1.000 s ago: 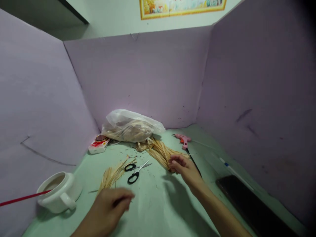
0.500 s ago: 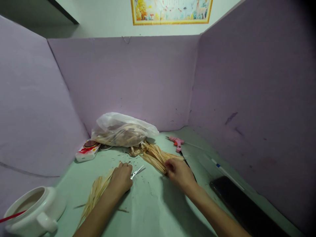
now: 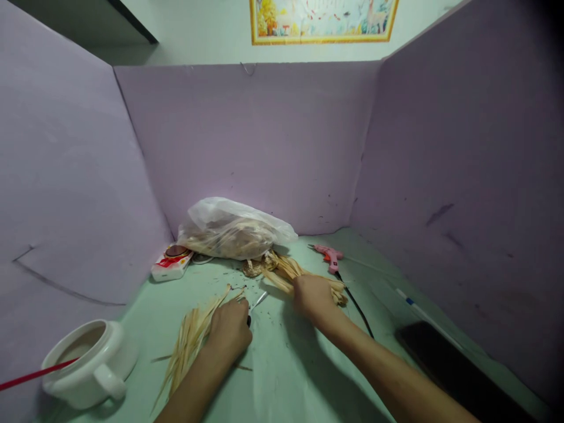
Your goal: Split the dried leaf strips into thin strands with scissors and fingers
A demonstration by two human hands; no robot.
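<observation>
**Lightly held: straw bundle and scissors**

Both hands are down on the green table (image 3: 282, 382). The right hand (image 3: 312, 295) has its fingers closed around the near end of the straw bundle (image 3: 284, 269), which lies just in front of the plastic bag (image 3: 233, 229) and beside the pink glue gun (image 3: 329, 256). The left hand (image 3: 230, 330) curls over the handles of the scissors (image 3: 259, 300), hiding them; only the blade tips poke out.

The bundle is pale tan: flat, dry strips, fanned at the far end. It is probably very light, springy and brittle, apt to crease or split, so best gripped where the strips bunch together. Loose strips (image 3: 190, 341) lie fanned beside the left hand.
</observation>
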